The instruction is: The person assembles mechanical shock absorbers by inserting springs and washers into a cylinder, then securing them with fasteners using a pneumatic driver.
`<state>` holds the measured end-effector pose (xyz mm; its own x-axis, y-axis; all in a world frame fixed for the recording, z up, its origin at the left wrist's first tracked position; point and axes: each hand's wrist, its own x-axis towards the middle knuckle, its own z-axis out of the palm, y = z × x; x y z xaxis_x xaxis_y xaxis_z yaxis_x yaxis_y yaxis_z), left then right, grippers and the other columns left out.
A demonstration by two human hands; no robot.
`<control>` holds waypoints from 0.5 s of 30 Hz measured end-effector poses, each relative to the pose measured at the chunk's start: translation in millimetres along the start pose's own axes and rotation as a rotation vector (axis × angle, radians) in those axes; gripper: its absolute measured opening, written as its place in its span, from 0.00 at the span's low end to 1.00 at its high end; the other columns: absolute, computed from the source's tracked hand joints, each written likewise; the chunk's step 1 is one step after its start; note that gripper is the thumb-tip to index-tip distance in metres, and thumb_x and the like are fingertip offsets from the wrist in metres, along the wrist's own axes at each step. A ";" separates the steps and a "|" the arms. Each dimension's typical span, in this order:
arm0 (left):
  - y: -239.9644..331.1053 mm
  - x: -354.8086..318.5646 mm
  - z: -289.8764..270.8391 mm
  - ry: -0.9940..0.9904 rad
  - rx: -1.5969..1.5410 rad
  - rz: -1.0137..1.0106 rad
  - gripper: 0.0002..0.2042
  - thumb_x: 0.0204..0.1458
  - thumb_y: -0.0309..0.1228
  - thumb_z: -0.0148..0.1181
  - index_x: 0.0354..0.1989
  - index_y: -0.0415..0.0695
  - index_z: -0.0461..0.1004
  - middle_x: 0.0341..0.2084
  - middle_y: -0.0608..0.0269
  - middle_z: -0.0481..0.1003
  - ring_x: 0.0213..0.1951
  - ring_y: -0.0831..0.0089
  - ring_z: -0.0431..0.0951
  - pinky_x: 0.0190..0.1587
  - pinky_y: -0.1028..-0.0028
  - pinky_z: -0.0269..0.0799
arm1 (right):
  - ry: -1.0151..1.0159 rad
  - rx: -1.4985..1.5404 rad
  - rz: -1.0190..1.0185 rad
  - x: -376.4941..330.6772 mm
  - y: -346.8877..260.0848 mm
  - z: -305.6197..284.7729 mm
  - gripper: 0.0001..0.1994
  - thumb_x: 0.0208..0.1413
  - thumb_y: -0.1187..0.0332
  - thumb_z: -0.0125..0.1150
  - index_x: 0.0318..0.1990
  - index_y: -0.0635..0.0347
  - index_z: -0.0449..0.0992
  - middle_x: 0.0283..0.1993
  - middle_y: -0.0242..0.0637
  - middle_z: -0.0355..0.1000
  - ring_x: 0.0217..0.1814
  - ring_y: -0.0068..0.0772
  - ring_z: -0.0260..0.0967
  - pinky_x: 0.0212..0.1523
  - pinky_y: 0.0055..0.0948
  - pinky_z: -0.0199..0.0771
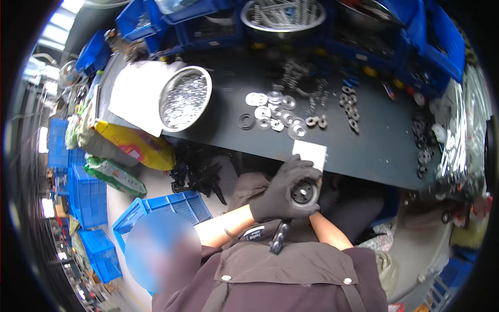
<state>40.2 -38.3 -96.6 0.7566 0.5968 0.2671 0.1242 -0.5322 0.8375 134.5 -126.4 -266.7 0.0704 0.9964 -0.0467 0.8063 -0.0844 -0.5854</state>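
Where the black-gloved left hand (283, 190) wraps its fingers around it, below the white card (310, 154): round metal disc (305, 193), likely heavy, rigid, slick; grip by rim. Right hand hidden; fingers' state indeterminable.

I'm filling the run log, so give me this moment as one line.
left hand: gloved, grips round black part | right hand: mostly hidden beneath it | washers: loose on dark bench

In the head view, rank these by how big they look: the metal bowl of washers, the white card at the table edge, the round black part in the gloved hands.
1. Metal bowl of washers, clearly largest.
2. White card and round black part look alike; the part is nearer the camera, so no ranking.
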 end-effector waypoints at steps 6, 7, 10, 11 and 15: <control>4.4 2.5 -9.3 0.034 0.036 0.048 0.35 0.35 0.40 0.75 0.55 0.46 0.68 0.53 0.51 0.70 0.63 0.54 0.64 0.68 0.56 0.51 | 0.002 0.025 -0.297 0.7 19.8 -10.1 0.18 0.51 0.60 0.63 0.48 0.56 0.76 0.47 0.40 0.76 0.51 0.44 0.73 0.51 0.38 0.73; 4.0 10.1 -21.3 -0.155 -0.114 0.002 0.35 0.36 0.40 0.75 0.56 0.45 0.68 0.54 0.51 0.69 0.63 0.55 0.63 0.68 0.58 0.50 | 0.003 0.016 -0.336 6.0 28.2 -12.1 0.18 0.51 0.60 0.63 0.48 0.55 0.76 0.47 0.40 0.76 0.51 0.44 0.73 0.51 0.38 0.73; 5.1 14.2 -80.8 -0.056 -0.177 -0.110 0.33 0.45 0.36 0.70 0.60 0.41 0.64 0.56 0.54 0.68 0.60 0.64 0.67 0.63 0.64 0.60 | 0.021 -0.015 -0.410 0.8 49.2 -8.3 0.18 0.51 0.59 0.63 0.48 0.55 0.76 0.47 0.39 0.76 0.51 0.43 0.73 0.50 0.38 0.73; -23.3 8.4 -106.9 0.127 -0.105 -0.075 0.29 0.48 0.31 0.66 0.60 0.42 0.65 0.55 0.54 0.69 0.56 0.65 0.70 0.57 0.65 0.67 | 0.016 -0.048 -0.417 -20.3 76.1 -10.4 0.18 0.51 0.59 0.63 0.48 0.55 0.76 0.47 0.39 0.76 0.51 0.43 0.73 0.50 0.38 0.73; -70.4 30.2 -210.1 0.432 0.884 -0.189 0.11 0.49 0.31 0.60 0.41 0.45 0.78 0.37 0.51 0.78 0.42 0.55 0.78 0.47 0.62 0.72 | -0.187 -0.089 -0.023 -35.2 76.9 -32.9 0.19 0.50 0.57 0.65 0.48 0.52 0.76 0.47 0.40 0.76 0.49 0.44 0.74 0.46 0.38 0.76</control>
<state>-80.7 143.3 -47.4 0.3985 0.7913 0.4637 0.7835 -0.5565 0.2763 213.3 -168.0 -283.4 -0.0526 0.9806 -0.1886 0.8557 -0.0531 -0.5148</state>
